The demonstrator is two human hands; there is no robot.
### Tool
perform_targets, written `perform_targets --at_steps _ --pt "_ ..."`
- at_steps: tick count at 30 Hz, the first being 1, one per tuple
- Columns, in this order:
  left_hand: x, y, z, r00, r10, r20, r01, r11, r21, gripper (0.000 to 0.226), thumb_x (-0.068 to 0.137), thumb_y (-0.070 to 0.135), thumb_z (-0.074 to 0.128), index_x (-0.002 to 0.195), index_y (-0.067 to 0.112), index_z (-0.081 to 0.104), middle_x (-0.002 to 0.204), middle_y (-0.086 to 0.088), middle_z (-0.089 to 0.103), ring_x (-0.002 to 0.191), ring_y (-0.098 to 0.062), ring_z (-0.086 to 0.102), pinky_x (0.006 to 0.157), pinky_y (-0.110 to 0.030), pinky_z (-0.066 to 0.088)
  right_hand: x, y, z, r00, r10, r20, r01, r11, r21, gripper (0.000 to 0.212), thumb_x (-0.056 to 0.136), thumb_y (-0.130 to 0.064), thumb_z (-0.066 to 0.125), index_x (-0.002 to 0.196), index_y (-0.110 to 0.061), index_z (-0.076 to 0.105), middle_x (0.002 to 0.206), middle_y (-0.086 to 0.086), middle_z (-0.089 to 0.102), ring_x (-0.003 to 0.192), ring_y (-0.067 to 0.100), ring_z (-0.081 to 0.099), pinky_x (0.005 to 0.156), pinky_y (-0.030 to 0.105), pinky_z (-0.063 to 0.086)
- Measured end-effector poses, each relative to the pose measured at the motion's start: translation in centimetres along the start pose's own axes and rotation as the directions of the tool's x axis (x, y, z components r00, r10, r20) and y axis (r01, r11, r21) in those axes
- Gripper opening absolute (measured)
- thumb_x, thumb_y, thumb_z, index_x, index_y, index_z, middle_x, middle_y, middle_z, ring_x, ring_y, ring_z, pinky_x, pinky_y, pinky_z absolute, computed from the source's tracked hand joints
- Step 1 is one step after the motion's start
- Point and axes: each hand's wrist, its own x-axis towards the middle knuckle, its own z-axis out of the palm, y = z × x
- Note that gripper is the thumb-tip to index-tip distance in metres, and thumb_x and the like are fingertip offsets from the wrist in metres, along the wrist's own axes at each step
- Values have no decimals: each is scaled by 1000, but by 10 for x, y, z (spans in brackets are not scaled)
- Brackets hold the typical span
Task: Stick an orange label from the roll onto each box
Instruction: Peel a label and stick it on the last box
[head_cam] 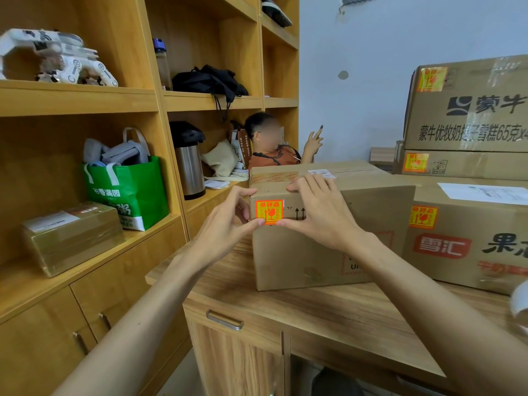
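On the shelving to the left of the bench sit a film-wrapped parcel [73,238], a green bag [128,192] and a steel flask [188,161]. The left hand [228,221] is spread at the near left corner of a plain box [314,252], its forefinger arched up to the box's top edge and its thumb tip pressing just below an orange label [269,212]; it clasps nothing. That label lies flat on the box's front face, in the upper left corner, framed by the two hands. The right hand [320,212] rests with loose fingers laid over the top edge of the box, and its thumb presses at the label's lower edge, nearly meeting the other thumb. The box stands toward the left edge of the bench [328,318], well back from the front edge. Touching its right side is a printed box [471,252] with its own label [423,217] in the upper left corner of its front. Behind, toward the bench's back right corner, a tall box [468,118] is stacked on a lower box [471,165]; each carries an orange sticker at the upper left.
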Motion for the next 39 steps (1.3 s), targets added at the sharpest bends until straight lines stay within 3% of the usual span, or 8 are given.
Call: perform_targets --at_steps 8,14,17,19,22,26,34,39 --pt "-10 16 -2 1000 21 -12 -21 999 31 54 90 34 73 136 25 47 89 7 61 87 -10 62 70 -27 52 -7 -1 -8 1000 -2 -23 4 996 86 68 77 -75 55 114 -18 54 116 -5 56 110 18 50 98 34 36" --pt "-4 30 -16 985 -35 -167 12 990 -137 17 105 27 52 112 25 67 94 9 66 84 -15 65 60 -37 58 -11 -15 -18 1000 -20 20 18 995 99 73 78 -85 47 122 -28 53 123 -5 51 116 16 43 106 35 30" --pt "23 10 -25 962 -156 -223 138 986 -94 30 106 22 47 128 35 63 120 9 59 111 -10 59 87 -36 57 -10 -24 -21 999 41 9 -42 991 124 74 76 -87 45 116 -26 54 118 -5 51 112 18 45 105 38 32" --pt "41 -7 -29 961 -250 -114 250 968 -19 46 106 17 45 147 37 48 144 2 48 133 -12 45 112 -40 41 -7 -32 -23 996 92 9 -93 990 102 77 73 -91 43 107 -22 51 111 -5 50 105 17 45 103 39 34" --pt "60 -25 -29 935 -347 81 346 938 16 62 102 10 45 156 40 32 162 -2 32 150 -21 25 122 -48 26 -3 -45 -22 989 149 -14 -148 988 44 81 71 -94 38 101 -19 47 106 -4 52 101 19 47 102 42 35" --pt "66 -44 -27 921 -335 201 337 941 24 61 99 4 44 147 43 46 152 2 48 141 -20 43 117 -52 38 0 -49 -21 986 166 4 -166 986 -4 80 73 -90 41 104 -16 47 107 0 54 101 22 49 98 44 39" --pt "37 -32 -35 961 -268 68 262 961 90 53 98 9 60 141 41 55 131 1 40 124 -14 47 113 -36 37 -16 -12 -39 988 88 125 -104 987 126 59 80 -76 49 105 -22 44 111 -8 56 105 15 50 108 37 30" --pt "23 -12 -36 982 -155 111 147 987 71 50 97 16 67 140 39 56 138 6 39 120 -8 47 102 -33 48 -35 34 -62 975 89 202 -145 948 284 64 78 -72 54 122 -25 56 131 -10 57 123 11 48 107 34 32"
